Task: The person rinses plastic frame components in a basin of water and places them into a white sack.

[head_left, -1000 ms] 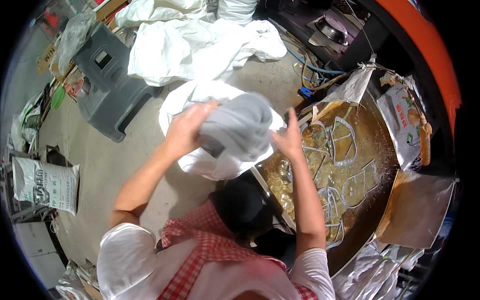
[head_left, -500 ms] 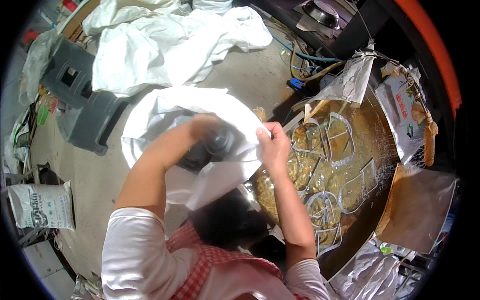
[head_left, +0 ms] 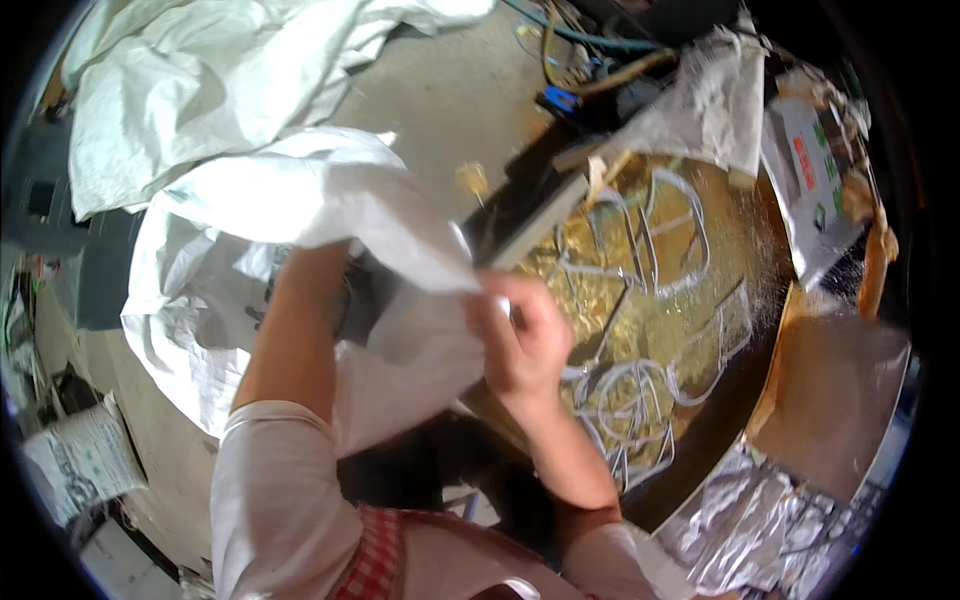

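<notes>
1. Left forearm [head_left: 292, 345] slants forward and down into the mouth of a white sack [head_left: 405, 375]; the left hand is hidden inside, and I cannot tell whether its fingers are spread or closed.
2. Right hand [head_left: 527, 340] pinches the sack's rim between thumb and curled fingers, its forearm trailing back toward the body, as I see it from afar.
3. The sack gapes around the left wrist, its wall stretching across to the right hand; I make out a dark grey patch [head_left: 365, 300] just right of the left forearm.
4. Grey looped pieces [head_left: 646, 245] lie in a brown tank [head_left: 755, 225] right of the right hand.
5. White sheeting [head_left: 190, 110] spreads beyond the left hand.
</notes>
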Motion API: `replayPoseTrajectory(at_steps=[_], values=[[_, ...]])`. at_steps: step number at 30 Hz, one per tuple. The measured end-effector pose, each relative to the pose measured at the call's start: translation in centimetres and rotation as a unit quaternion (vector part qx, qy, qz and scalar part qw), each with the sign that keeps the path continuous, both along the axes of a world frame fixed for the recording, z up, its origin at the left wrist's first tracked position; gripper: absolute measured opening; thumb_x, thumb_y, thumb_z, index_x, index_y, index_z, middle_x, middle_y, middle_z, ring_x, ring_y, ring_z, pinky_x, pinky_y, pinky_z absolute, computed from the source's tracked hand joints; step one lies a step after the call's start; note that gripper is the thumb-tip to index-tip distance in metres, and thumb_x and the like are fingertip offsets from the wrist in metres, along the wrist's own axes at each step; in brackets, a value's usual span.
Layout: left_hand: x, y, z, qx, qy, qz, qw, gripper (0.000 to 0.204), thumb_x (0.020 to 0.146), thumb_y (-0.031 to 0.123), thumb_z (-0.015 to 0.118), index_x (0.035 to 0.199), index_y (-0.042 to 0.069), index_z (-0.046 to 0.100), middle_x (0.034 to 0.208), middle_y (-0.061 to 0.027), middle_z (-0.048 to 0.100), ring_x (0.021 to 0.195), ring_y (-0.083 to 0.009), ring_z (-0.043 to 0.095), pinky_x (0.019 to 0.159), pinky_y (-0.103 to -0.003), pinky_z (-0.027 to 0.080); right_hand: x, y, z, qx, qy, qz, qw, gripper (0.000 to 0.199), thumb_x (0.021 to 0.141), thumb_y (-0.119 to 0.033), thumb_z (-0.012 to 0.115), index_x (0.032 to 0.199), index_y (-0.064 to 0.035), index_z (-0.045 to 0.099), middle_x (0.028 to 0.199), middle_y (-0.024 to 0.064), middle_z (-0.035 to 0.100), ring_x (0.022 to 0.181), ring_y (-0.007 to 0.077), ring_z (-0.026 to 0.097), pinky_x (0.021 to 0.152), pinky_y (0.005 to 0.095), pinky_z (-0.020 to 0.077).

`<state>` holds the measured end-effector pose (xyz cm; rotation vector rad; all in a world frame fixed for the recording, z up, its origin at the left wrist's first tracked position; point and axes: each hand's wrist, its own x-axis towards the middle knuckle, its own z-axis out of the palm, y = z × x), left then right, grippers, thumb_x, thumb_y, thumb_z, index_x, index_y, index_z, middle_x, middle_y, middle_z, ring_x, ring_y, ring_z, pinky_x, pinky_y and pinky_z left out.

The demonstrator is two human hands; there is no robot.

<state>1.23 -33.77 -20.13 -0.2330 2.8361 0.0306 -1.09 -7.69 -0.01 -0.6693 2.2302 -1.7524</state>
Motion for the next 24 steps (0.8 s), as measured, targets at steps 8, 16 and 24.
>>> replayPoseTrajectory(at_steps=[8,16,24], values=[[2.3,-0.9,7.6,0.062,-0.075,-0.011,0.995,0.039,0.079,0.017,0.053,0.116,0.005,0.053,0.109,-0.0187,0.057,0.090,-0.0335,0.057,0.078,-0.036,0.046,1.2,4.8,-1.7,0.003,0.048,-0.004,0.999,0.036,0.078,-0.005,0.062,0.112,-0.0046,0.050,0.101,0.0114,0.058,0.087,0.0216,0.057,0.075,0.0325,0.0473],[7.8,13.1,29.2,0.355,0.076,0.033,0.931,0.015,0.083,0.008,0.057,0.092,-0.004,0.060,0.072,-0.0039,0.059,0.066,-0.0072,0.052,0.057,-0.022,0.041,6.4,26.4,-4.1,0.456,-0.067,0.073,0.885,0.033,0.077,-0.019,0.062,0.108,-0.0081,0.056,0.103,0.0143,0.060,0.090,0.0301,0.059,0.079,0.0398,0.0473],[5.6,33.0,29.1,0.747,0.003,0.026,0.664,0.023,0.085,0.011,0.055,0.102,-0.004,0.057,0.092,-0.0111,0.063,0.077,-0.0136,0.060,0.069,-0.025,0.048,9.2,32.3,-10.5,0.424,0.140,0.013,0.895,0.055,0.066,-0.013,0.068,0.117,-0.0087,0.048,0.109,0.0162,0.053,0.106,0.0343,0.045,0.090,0.0390,0.0386]])
